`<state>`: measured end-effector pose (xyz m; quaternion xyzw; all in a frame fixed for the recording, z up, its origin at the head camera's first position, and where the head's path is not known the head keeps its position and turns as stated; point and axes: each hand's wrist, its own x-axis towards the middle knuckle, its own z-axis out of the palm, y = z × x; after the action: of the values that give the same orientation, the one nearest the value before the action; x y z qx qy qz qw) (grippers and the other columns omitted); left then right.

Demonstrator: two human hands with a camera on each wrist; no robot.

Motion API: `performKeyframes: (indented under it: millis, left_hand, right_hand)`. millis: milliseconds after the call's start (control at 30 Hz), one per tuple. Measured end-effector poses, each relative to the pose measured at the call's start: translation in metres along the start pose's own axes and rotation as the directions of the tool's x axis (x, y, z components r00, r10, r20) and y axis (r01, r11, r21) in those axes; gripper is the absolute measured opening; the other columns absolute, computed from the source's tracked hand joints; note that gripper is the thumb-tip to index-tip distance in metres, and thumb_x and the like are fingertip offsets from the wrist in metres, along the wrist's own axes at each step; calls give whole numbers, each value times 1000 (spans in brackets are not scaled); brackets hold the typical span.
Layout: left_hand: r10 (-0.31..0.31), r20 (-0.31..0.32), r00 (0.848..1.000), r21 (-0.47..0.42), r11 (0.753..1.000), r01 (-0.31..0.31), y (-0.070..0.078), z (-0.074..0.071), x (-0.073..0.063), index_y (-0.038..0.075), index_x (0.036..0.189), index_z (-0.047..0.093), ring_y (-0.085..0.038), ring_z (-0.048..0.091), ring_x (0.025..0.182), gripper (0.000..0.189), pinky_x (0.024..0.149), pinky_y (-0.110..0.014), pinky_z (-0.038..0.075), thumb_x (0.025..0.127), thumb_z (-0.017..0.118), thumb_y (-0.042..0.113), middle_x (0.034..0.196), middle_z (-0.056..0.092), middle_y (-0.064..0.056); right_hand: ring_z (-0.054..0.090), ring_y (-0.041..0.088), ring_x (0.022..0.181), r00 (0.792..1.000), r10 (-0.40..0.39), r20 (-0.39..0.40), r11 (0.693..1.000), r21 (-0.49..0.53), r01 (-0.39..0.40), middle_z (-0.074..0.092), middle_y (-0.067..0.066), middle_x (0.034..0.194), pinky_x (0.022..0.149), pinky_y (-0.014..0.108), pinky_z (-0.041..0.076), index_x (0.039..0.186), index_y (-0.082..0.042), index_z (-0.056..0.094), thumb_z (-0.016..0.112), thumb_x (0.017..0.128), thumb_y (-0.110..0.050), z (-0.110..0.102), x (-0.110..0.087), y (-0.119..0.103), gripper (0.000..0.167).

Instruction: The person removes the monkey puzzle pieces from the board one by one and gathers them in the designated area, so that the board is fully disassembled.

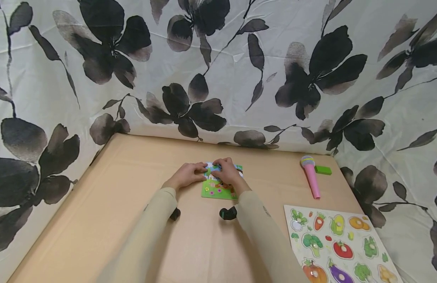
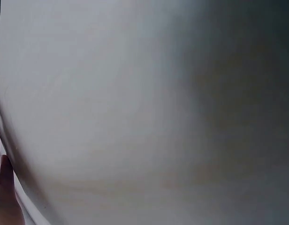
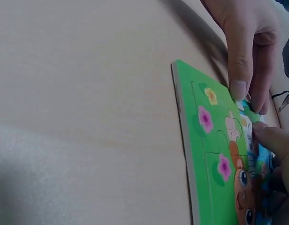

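A small jigsaw puzzle (image 1: 212, 192) lies flat on the table, its green lower part printed with flowers and a brown animal face. My left hand (image 1: 187, 175) is at its left edge, thumb and fingers fairly straight, fingertips touching the border. In the right wrist view, the left fingers (image 3: 240, 89) come down on the puzzle's edge. My right hand (image 1: 228, 172) is over the upper part, thumb on the printed surface and fingers bent beside it. I cannot tell whether it pinches a piece. The left wrist view shows mostly blurred tabletop and part of a hand (image 2: 6, 201).
To the right lie a pink toy microphone (image 1: 311, 179) and a green block (image 1: 323, 170). Nearer, at the lower right, is a white vegetable puzzle board (image 1: 326, 211). Floral cloth (image 1: 239, 78) hangs behind the wooden table (image 1: 133, 173).
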<state>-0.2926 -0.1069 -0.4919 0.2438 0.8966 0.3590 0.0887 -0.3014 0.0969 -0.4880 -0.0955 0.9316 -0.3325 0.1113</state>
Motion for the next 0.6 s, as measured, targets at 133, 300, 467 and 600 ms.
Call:
performKeyframes:
  millis: [133,300,467,600]
  left_hand:
    - [-3,-8,1000,10,1000,3,-2,2,2,5,123,68,-22,41,138,40,116,-41,30,89,74,25,143,53,-3]
    - [-6,-16,1000,18,1000,7,-4,4,3,6,123,69,-21,41,138,41,116,-41,30,88,74,26,143,53,-2]
    - [-10,-11,1000,22,1000,11,-3,3,3,6,124,68,-20,41,138,42,116,-42,30,88,74,27,144,52,-2]
    - [-1,-10,1000,29,1000,1,-1,2,2,5,124,68,-22,41,138,42,115,-42,31,88,74,26,143,53,-4]
  right_hand:
    - [46,32,120,1000,8,21,1000,-10,-8,36,17,137,105,47,40,128,-15,58,65,95,-30,-2,1,-2,37]
    - [46,32,117,999,20,38,999,-25,-19,35,18,136,102,46,42,127,-15,56,65,95,-30,-4,2,-4,37]
    - [45,31,114,1000,17,24,1000,-20,-16,37,16,132,100,45,42,117,-16,60,66,95,-29,-2,2,-4,27]
    - [44,32,119,1000,4,10,999,-34,-4,38,16,133,104,47,40,115,-15,61,66,95,-27,-1,1,-5,24]
